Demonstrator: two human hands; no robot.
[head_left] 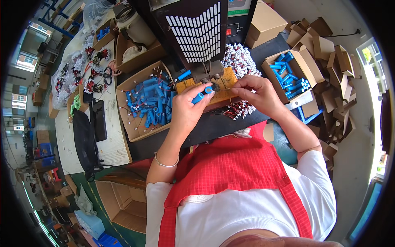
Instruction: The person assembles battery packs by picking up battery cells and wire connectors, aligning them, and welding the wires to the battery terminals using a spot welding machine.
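Note:
Two blue cylindrical battery cells [198,98] are gripped in my left hand [185,108], their round ends turned up toward me. They sit at the front of a worn yellow block [227,81], under the metal tips [208,76] of a dark bench machine [193,33] that looks like a spot welder. On the block's right side, my right hand [260,94] is closed in a pinch; whatever is between its fingertips is too small to make out. Another blue cell [184,75] lies by the block's left end.
To the left stands a carton [132,132] of blue cells with wires. White connectors with leads [240,59] are heaped right of the machine, beside a carton [305,73] of blue cells. Flattened and open cardboard [329,74] piles up far right. A phone [99,120] lies on the left table.

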